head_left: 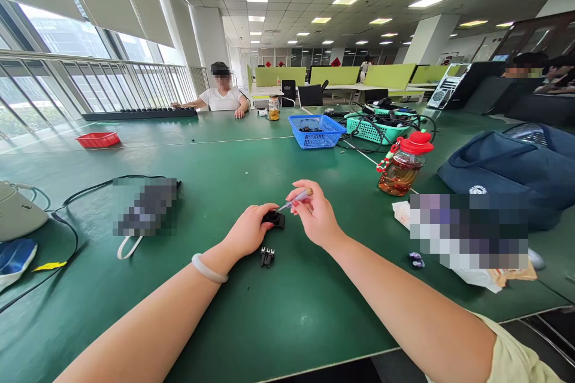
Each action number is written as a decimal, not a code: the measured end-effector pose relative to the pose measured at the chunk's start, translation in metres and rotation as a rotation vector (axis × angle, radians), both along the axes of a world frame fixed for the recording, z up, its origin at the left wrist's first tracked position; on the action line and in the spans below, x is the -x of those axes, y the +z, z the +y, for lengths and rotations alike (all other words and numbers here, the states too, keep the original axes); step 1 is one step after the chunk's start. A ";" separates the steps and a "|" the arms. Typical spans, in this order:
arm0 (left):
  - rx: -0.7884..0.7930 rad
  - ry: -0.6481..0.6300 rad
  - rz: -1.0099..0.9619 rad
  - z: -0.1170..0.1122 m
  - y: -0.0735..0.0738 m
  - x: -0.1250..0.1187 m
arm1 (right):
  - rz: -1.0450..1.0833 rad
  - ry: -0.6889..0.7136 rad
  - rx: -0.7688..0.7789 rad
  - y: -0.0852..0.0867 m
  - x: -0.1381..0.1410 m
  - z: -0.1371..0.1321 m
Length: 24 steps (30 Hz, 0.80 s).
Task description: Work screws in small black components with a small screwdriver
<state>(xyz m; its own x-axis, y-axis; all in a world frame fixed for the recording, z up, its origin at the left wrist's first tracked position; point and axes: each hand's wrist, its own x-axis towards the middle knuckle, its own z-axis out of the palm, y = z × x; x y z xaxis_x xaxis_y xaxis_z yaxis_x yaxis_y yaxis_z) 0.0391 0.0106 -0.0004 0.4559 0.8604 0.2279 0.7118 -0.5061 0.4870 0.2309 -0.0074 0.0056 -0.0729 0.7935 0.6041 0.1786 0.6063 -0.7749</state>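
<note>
My left hand (248, 228) is closed around a small black part (275, 219) that rests on the green table (287, 311); a pale bangle circles that wrist. My right hand (315, 213) pinches a thin screwdriver (295, 198), with its tip pointing down-left onto the black part. A second small black piece (266, 257) lies on the table just below my left hand, untouched.
A red-lidded jar (403, 164) stands right of my hands, a dark blue bag (507, 170) beyond it. Blue basket (317, 130) and teal basket (375, 127) with cables sit farther back. A red tray (98, 140) lies far left. A person sits at a keyboard (140, 114).
</note>
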 end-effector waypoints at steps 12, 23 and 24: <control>-0.038 -0.036 -0.043 0.001 0.000 0.003 | -0.178 -0.034 0.102 0.001 0.007 0.001; -0.196 0.108 -0.088 -0.001 0.006 0.003 | 0.246 -0.013 0.095 0.012 -0.001 -0.002; -0.220 0.172 -0.077 0.000 0.007 0.003 | 0.269 -0.051 0.078 0.013 -0.003 -0.002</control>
